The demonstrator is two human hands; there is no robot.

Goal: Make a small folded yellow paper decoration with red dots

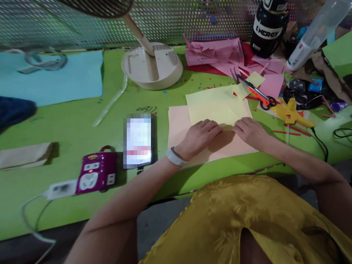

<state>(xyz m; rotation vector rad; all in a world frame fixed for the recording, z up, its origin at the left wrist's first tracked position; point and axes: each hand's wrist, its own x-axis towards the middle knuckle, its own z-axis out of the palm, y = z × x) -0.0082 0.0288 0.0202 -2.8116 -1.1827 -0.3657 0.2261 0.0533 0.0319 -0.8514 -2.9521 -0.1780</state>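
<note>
A pale yellow sheet of paper (217,106) lies on a peach sheet (178,124) on the green table. My left hand (199,137) and my right hand (250,132) rest side by side on the yellow sheet's near edge, fingers curled down and pressing the paper where it looks folded. A white band circles my left wrist. What lies under the fingertips is hidden.
A phone (139,141) and a purple power strip (96,172) lie left of my hands. A fan base (152,66) stands behind. Red-handled scissors (257,93), a yellow glue gun (293,115), pink paper scraps (217,53), a black bottle (269,27) and clutter fill the right.
</note>
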